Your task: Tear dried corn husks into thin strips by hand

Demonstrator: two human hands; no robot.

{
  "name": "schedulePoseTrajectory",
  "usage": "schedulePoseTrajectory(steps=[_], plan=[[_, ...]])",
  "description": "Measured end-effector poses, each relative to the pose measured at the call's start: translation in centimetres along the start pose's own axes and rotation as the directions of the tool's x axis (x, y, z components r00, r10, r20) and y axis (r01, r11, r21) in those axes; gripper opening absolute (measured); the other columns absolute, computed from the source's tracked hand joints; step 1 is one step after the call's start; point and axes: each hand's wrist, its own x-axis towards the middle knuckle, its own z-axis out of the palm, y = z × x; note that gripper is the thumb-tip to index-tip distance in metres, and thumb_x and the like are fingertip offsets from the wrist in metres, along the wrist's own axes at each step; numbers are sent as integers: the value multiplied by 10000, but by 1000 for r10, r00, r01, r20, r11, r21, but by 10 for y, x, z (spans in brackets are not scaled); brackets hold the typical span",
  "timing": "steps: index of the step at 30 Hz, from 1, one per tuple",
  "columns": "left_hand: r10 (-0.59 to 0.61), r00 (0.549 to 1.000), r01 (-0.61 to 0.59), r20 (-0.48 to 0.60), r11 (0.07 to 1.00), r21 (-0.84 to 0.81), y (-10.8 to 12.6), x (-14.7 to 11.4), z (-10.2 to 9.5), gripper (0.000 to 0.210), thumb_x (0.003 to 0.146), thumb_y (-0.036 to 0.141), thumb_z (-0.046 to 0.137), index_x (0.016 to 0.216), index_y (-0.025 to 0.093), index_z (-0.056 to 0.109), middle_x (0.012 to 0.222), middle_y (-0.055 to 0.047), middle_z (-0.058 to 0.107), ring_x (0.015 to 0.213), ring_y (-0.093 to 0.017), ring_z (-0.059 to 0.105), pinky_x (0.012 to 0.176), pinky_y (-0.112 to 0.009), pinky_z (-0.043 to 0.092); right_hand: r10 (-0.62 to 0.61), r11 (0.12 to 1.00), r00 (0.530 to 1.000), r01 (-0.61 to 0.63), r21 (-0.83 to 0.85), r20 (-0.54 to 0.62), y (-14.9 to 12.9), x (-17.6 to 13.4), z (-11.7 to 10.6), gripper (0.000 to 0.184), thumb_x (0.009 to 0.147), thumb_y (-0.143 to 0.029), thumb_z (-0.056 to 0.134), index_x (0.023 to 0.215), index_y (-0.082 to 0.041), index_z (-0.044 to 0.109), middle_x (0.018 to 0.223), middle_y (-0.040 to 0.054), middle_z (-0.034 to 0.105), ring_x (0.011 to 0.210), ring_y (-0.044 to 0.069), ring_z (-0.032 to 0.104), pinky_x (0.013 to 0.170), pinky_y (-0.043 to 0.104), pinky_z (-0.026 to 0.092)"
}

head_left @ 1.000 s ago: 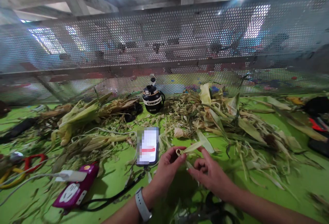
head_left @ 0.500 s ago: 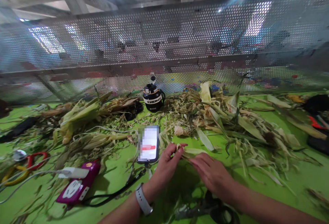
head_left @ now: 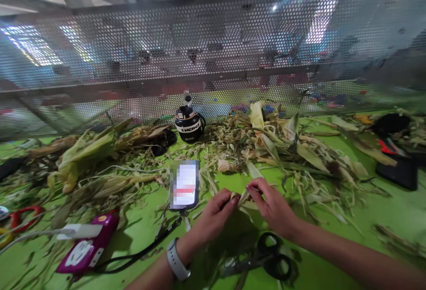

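A pale strip of corn husk [head_left: 244, 197] stretches between my two hands above the green table. My left hand [head_left: 218, 212], a watch on its wrist, is closed with thumb and fingers pinching one end. My right hand [head_left: 268, 201] pinches the husk a little further right, its fingertips close to the left ones. Black-handled scissors [head_left: 270, 259] lie on the table just below my hands. Up and to the left of my left hand is a lit phone [head_left: 185, 185]. A loose husk piece [head_left: 254, 170] lies beyond my right fingers.
Piles of dry husk [head_left: 266, 141] and leafy husk [head_left: 88, 148] cover the back. A black bottle [head_left: 189, 123] stands between them, before a perforated metal screen [head_left: 213, 50]. At left lie a purple power bank [head_left: 88, 245] with cables and red-handled scissors [head_left: 26, 219]; at right, a black phone [head_left: 397, 172].
My right hand has risen to the far side of the husk, uncovering the scissors below. My left hand keeps its pinch. The whole view has shifted slightly.
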Motion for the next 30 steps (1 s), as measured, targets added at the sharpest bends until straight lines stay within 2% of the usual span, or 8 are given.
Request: schedulePoseTrajectory(steps=[4, 8, 12, 18, 22, 24, 27, 30], plan=[[-7, 996, 6, 85, 1000, 12, 3, -3, 0, 283, 847, 420, 503, 754, 170, 597, 745, -9, 485, 716, -138, 449, 674, -232, 378, 113, 989, 991, -119, 86, 77, 0, 0, 2, 189, 928, -342, 374, 919, -193, 490, 764, 31, 617, 650, 157, 567, 609, 270, 406], [-21, 999, 22, 44, 999, -29, -6, -2, 3, 268, 820, 375, 563, 999, 177, 588, 888, -46, 569, 806, -162, 505, 730, -260, 408, 171, 966, 979, -188, 177, 108, -4, 0, 2, 213, 916, -374, 385, 908, -187, 486, 663, -11, 546, 555, 127, 488, 533, 245, 353], [-62, 998, 60, -9, 993, -105, -15, -1, 4, 288, 776, 395, 619, 948, 175, 548, 823, -22, 558, 750, -140, 507, 689, -244, 413, 252, 905, 958, -284, 317, 138, -1, 1, 4, 251, 897, -424, 416, 881, -185, 492, 558, -58, 422, 465, 95, 365, 444, 219, 269], [-58, 998, 54, -29, 990, -131, -16, 1, 3, 292, 708, 373, 699, 868, 166, 569, 810, -11, 563, 752, -132, 512, 692, -232, 405, 292, 800, 935, -354, 484, 200, 4, 3, 11, 249, 868, -439, 472, 839, -192, 480, 547, -70, 397, 449, 73, 348, 408, 192, 256], [-160, 986, 140, -51, 949, -282, -16, 3, 3, 322, 673, 400, 726, 817, 157, 571, 737, 2, 576, 663, -107, 506, 616, -212, 389, 376, 689, 889, -457, 562, 262, -3, 3, 6, 308, 844, -490, 482, 984, -218, 443, 525, -100, 381, 351, 53, 294, 329, 170, 240], [-243, 968, 200, -60, 894, -401, -15, 5, 2, 354, 634, 409, 754, 797, 153, 570, 699, 11, 579, 610, -93, 500, 580, -205, 378, 332, 680, 914, -403, 613, 233, -7, 0, 0, 384, 834, -488, 505, 1094, -219, 418, 564, -89, 420, 378, 65, 370, 350, 174, 330], [-305, 950, 235, -64, 835, -498, -13, 8, -1, 381, 585, 404, 788, 778, 145, 586, 683, 10, 591, 586, -86, 504, 562, -201, 370, 132, 754, 974, -219, 619, 183, -9, -5, -8, 373, 816, -390, 577, 1123, -202, 480, 780, -1, 556, 636, 119, 558, 578, 237, 491], [-315, 947, 242, -60, 825, -511, -10, 8, -2, 369, 567, 384, 804, 754, 140, 601, 670, 13, 591, 588, -80, 500, 570, -196, 368, -80, 852, 986, -9, 524, 147, -7, -7, -10, 308, 806, -271, 607, 1104, -211, 557, 958, 53, 592, 821, 158, 582, 750, 301, 493]])
